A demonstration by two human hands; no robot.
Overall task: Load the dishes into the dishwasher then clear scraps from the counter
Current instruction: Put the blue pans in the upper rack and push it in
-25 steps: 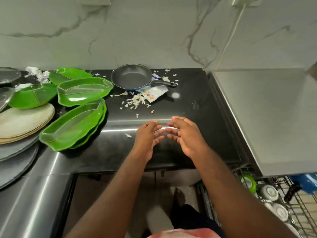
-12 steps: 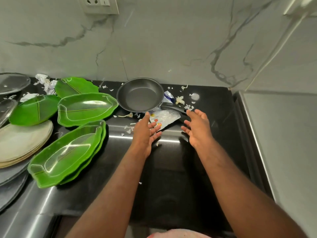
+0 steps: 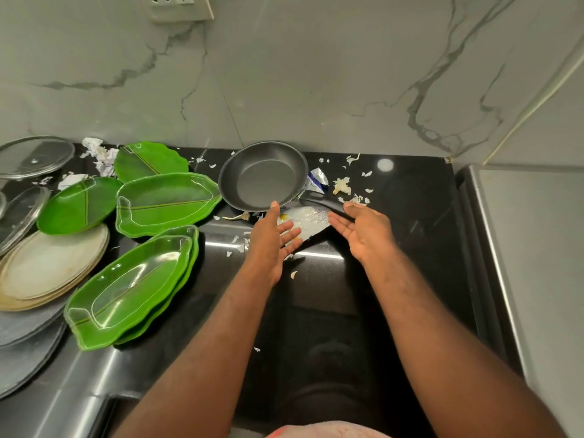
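Note:
A dark frying pan (image 3: 262, 177) sits at the back of the black counter (image 3: 395, 241), its black handle (image 3: 319, 204) pointing right toward me. My left hand (image 3: 271, 238) reaches forward with straight fingers, its fingertips at the pan's near rim. My right hand (image 3: 363, 230) is open, palm turned left, its fingertips beside the handle's end without gripping it. Between the hands lies a torn foil wrapper (image 3: 308, 221). White scraps (image 3: 343, 186) are scattered around the pan. Green leaf-shaped plates (image 3: 164, 202) lie to the left.
A stack of beige plates (image 3: 50, 267) over grey plates (image 3: 28, 352) sits at far left, with glass lids (image 3: 33, 156) and crumpled paper (image 3: 101, 153) behind. More green leaf trays (image 3: 126, 289) are stacked in front. A steel surface (image 3: 537, 263) borders the right.
Both hands moved forward from the counter's near edge to the pan, spreading apart; the left reached the rim, the right the handle. The view tilted toward the wall, and the dishwasher rack left view.

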